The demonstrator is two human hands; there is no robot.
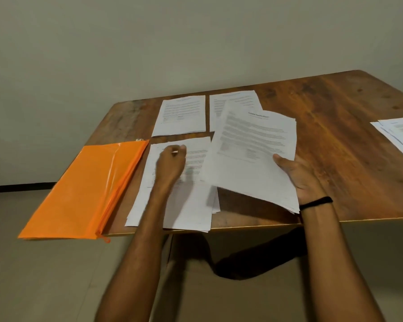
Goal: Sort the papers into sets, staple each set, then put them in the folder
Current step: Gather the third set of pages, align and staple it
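My right hand grips a stack of printed papers by its lower right edge, lifted and tilted above the table. My left hand hovers with curled fingers over the near pile of papers at the front edge; whether it pinches a sheet I cannot tell. Two more paper sets lie at the back: a left set and a right set, the latter partly hidden by the held stack. An orange zip folder lies at the table's left corner, overhanging the edge.
The wooden table has bare surface on its right half. More papers lie at the far right edge of view. A plain wall stands behind; the floor shows below the table's front edge. A black band circles my right wrist.
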